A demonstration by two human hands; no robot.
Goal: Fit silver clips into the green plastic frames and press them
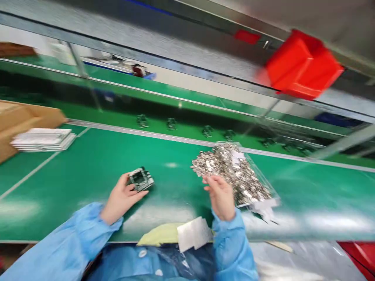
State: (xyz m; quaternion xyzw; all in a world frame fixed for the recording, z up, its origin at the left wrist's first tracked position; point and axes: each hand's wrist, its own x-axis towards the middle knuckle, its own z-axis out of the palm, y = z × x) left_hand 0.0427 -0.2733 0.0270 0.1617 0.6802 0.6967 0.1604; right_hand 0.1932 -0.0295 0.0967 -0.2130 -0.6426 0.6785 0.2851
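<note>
In my left hand (119,201) I grip a small square circuit board assembly (141,179) by its sides, tilted a little above the green work surface. It has a dark square in the middle and pale edges. My right hand (222,197) is at the near left side of a heap of small shiny metal pieces (234,169), thumb and fingers pinched together. Whatever lies between those fingertips is too small and blurred to make out. The heap fills a clear plastic tray (265,177) and spills over its left side.
Behind a metal rail, several similar circuit assemblies (207,131) stand in a row on a green belt (187,132). At left, flat white panels (43,139) are stacked beside a cardboard box (43,117). A red bin (303,66) hangs at upper right. White sheets (193,234) lie at the front edge.
</note>
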